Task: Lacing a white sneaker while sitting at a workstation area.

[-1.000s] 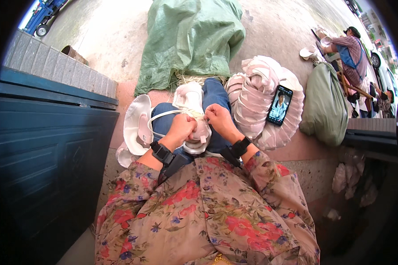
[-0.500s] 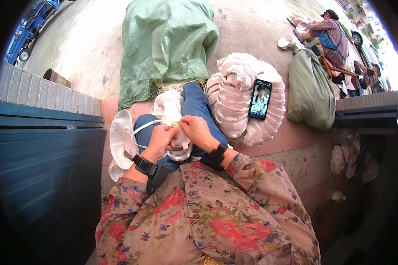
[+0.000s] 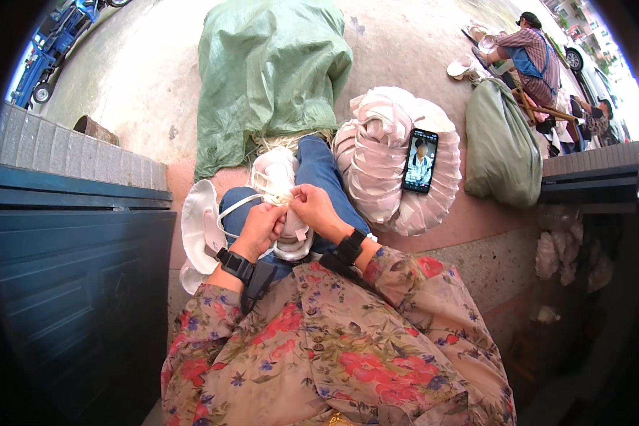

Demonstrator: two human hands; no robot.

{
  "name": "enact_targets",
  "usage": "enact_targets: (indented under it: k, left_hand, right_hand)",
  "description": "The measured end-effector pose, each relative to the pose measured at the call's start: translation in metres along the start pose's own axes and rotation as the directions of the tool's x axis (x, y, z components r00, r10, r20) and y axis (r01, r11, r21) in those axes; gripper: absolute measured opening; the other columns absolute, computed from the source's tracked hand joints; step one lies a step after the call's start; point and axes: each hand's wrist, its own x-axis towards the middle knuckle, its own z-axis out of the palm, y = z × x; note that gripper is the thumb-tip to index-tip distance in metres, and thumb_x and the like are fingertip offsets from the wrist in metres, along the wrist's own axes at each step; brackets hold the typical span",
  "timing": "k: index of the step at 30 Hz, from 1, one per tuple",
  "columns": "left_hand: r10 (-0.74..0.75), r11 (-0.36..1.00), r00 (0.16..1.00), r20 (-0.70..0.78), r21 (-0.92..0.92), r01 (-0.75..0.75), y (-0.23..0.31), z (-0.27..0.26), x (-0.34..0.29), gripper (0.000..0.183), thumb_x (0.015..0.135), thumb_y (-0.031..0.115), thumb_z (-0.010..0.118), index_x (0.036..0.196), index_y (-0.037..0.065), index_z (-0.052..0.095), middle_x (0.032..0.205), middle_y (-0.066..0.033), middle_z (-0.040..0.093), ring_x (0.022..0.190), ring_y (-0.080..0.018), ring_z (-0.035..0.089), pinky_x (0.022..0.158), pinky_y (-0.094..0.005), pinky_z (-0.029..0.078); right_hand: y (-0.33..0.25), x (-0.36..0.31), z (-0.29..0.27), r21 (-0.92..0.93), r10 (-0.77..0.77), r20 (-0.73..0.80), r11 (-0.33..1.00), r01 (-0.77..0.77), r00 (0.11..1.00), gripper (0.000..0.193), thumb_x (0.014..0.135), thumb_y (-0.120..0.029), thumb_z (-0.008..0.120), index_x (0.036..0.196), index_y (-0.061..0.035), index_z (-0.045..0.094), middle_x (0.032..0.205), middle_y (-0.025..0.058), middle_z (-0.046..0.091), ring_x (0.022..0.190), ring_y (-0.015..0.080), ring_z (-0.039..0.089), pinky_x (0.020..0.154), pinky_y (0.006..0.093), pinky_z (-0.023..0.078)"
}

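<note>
Well left of and beyond the lap shoe (image 3: pixel 272 167) there is one blue vehicle (image 3: pixel 35 82); nearer to it come one brown pot (image 3: pixel 96 130) and, lower down, one blue panelled door (image 3: pixel 78 284). Just left of the lap shoe is one loose white shoe (image 3: pixel 194 213), and the pale shape (image 3: pixel 192 277) below that seems to be another, though only part shows. One green sack (image 3: pixel 273 74) lies directly beyond the lap shoe. To its right are two rolls of pinkish-white pieces (image 3: pixel 376 167), overlapping in rows, with one phone (image 3: pixel 421 161) resting on them. Farther right are one darker green sack (image 3: pixel 503 145) and, beyond it, two people, the nearer in a checked shirt (image 3: pixel 547 71), then one pale car (image 3: pixel 576 60).

The loose shoe's pink insole (image 3: pixel 211 227) bears a small mark, too fine to read. The lap shoe has a small pink tag (image 3: pixel 302 234), and the phone shows a lit picture with tiny writing.

The lap shoe sits over the person's blue jeans (image 3: pixel 321 167), white at its far end and pinkish toward the body. A pale lace (image 3: pixel 233 206) loops out to its left. The left hand (image 3: pixel 264 222) is curled closed, pinching the lace at mid-shoe; the right hand (image 3: pixel 317 211), fingers bent, pinches it from the right side, close to the left fingertips.
</note>
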Motion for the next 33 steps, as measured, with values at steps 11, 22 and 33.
enact_targets:
  k: [11, 22, 33]
  left_hand:
    - [0.039, 0.998, 0.999, 0.032, 0.057, -0.041, 0.000, -0.002, 0.000, 0.023, 0.084, 0.017, 0.055, 0.065, 0.007, 0.048, 0.051, 0.0007, 0.046, 0.035, -0.0063, 0.039, 0.032, -0.0180, 0.026]
    - [0.698, 0.699, 0.636, -0.328, 0.504, -0.508, 0.004, -0.021, -0.007, 0.018, 0.084, 0.011, 0.049, 0.068, 0.003, 0.053, 0.062, -0.0041, 0.057, 0.058, -0.0138, 0.055, 0.054, -0.0263, 0.044]
    - [0.492, 0.591, 0.697, -0.521, -0.389, -0.707, 0.085, -0.199, -0.145, 0.011, 0.092, 0.015, 0.046, 0.089, 0.004, 0.050, 0.063, 0.0015, 0.041, 0.052, -0.0074, 0.036, 0.053, -0.0220, 0.036]
  right_hand:
    - [-0.004, -0.001, 0.003, -0.053, 0.053, -0.013, 0.997, -0.054, 0.998, 0.023, 0.075, -0.012, 0.057, 0.095, 0.0001, 0.062, 0.082, 0.0149, 0.064, 0.076, 0.0249, 0.062, 0.068, 0.0329, 0.048]
    - [0.011, -0.020, -0.052, -0.158, -0.233, -0.006, 0.960, 0.230, 0.972, 0.021, 0.082, -0.009, 0.050, 0.099, 0.0008, 0.058, 0.088, 0.0157, 0.061, 0.085, 0.0228, 0.058, 0.074, 0.0323, 0.046]
    - [0.036, -0.113, -0.309, -0.512, -0.380, -0.824, 0.818, -0.262, 0.421, 0.024, 0.088, -0.012, 0.047, 0.104, 0.0035, 0.055, 0.101, 0.0154, 0.059, 0.095, 0.0252, 0.056, 0.083, 0.0324, 0.043]
